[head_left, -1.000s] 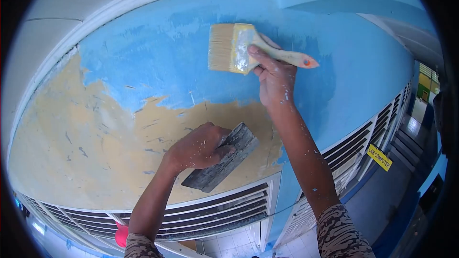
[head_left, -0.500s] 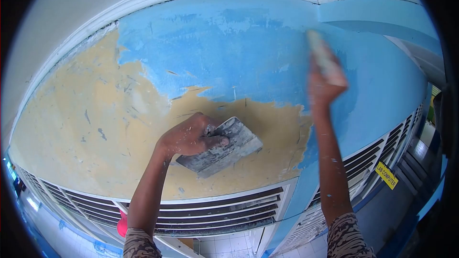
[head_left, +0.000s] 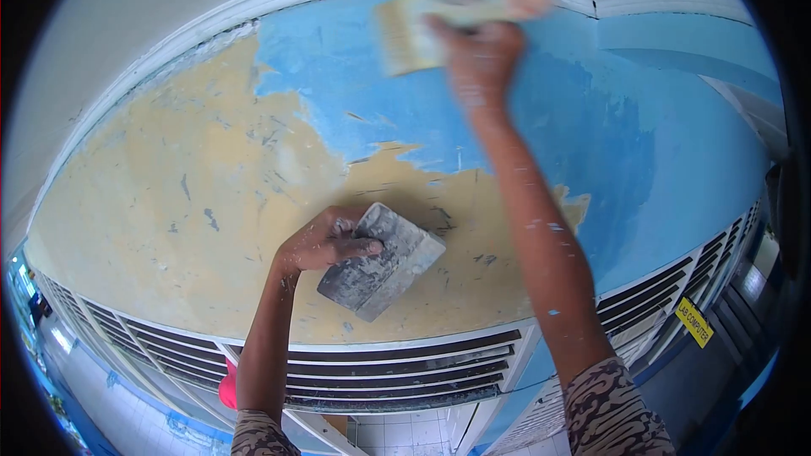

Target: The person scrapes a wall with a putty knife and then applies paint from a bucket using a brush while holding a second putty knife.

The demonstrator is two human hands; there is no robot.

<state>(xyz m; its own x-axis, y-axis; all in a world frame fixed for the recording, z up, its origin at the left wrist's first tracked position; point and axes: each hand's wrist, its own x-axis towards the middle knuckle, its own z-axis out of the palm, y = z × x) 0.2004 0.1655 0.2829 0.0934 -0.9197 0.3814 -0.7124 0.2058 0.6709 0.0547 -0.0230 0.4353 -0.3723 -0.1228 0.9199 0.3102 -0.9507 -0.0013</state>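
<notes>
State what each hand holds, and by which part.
The right hand grips a brush by its handle, bristles to the left. The left hand holds a scraper at its upper-left end.

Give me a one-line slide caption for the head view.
Right hand holds a paintbrush high on the blue-and-yellow wall; left hand presses a grey scraper below.

sleeves: brown-black camouflage pattern, short | forearms: bare, flecked with pale paint specks
</notes>
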